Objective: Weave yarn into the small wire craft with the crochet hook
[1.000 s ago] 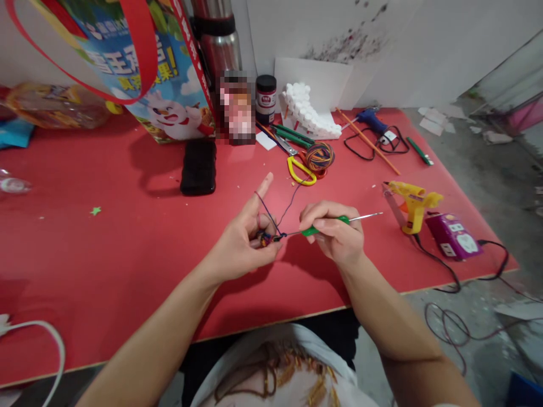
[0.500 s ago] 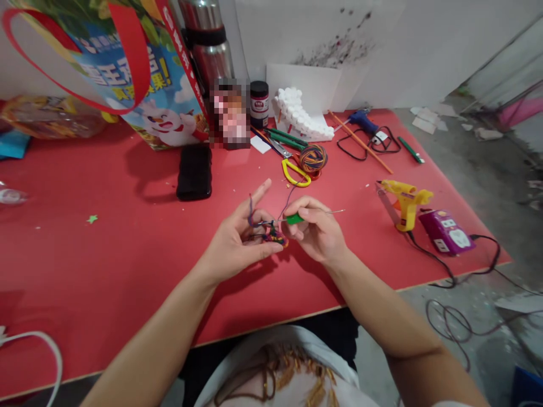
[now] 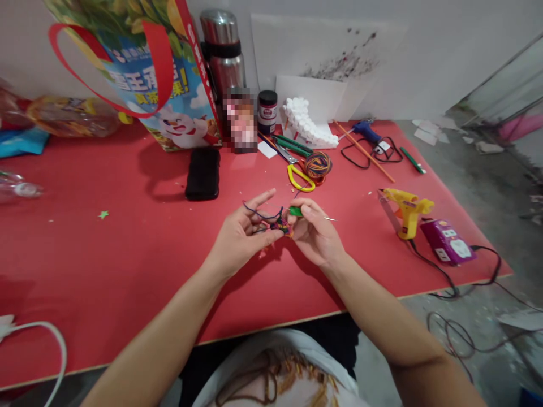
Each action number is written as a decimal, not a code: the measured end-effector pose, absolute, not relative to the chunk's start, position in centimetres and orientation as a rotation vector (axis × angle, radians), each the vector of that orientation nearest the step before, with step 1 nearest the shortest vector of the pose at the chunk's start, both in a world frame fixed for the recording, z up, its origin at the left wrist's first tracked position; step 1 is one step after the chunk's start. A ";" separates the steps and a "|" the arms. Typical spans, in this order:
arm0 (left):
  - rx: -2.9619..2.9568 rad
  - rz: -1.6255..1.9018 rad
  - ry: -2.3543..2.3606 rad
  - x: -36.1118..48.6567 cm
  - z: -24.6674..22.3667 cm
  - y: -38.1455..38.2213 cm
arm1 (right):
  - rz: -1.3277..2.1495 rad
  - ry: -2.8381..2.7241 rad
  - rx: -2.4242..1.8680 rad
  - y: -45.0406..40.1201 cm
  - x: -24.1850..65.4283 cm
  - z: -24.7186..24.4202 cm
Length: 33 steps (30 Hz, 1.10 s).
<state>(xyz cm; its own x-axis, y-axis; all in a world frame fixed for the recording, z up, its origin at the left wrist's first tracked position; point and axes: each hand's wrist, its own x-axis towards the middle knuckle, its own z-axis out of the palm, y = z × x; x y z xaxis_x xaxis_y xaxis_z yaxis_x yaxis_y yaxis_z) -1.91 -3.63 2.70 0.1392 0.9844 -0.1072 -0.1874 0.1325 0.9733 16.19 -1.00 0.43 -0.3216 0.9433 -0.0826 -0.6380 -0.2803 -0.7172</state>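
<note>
My left hand [image 3: 237, 236] pinches small multicoloured crochet [image 3: 280, 225]; my right hand [image 3: 317, 234] grips a green-handled hook [image 3: 296, 211], its inner tip apparently touching the yarn [image 3: 264, 216].

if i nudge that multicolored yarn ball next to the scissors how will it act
The yarn ball would probably roll, since it looks round, though the scissors beside it might block it one way. It is likely light and squashy, as its surface shows only wound thread. Pushing it could tug the strand that seems to trail from it.
</note>
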 end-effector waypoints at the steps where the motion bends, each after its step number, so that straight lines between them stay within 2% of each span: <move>1: 1.055 1.112 1.056 -1.8 2.7 -3.6 | 1.795 -0.721 -0.622 -1.0 16.2 0.4; 11: 1.157 1.139 1.070 -1.5 2.8 -3.5 | 1.501 -0.926 -0.747 -2.1 15.8 0.0; 19: 1.173 1.102 0.907 -2.3 5.6 -3.6 | 1.264 -1.058 -0.775 -3.4 15.1 2.9; 24: 1.567 0.986 1.106 -6.6 6.8 -2.8 | 1.245 -0.961 -0.698 -2.2 15.0 4.8; 29: 1.944 1.347 1.571 -9.0 7.8 -2.0 | 1.253 -0.890 -0.694 -0.5 14.9 5.5; 31: 1.863 1.438 1.461 -7.7 8.3 -1.9 | 1.257 -0.886 -0.705 0.0 14.7 5.5; 33: 1.743 1.371 1.216 -5.7 8.3 -1.6 | 1.250 -0.909 -0.708 0.3 14.5 5.4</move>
<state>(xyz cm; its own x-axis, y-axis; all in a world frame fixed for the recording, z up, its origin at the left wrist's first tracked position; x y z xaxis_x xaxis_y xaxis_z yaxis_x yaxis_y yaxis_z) -5.65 -1.62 8.28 0.0455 0.9143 0.4024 0.2909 -0.3975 0.8703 14.54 0.30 5.39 0.0669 0.9805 0.1846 -0.4782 0.1939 -0.8566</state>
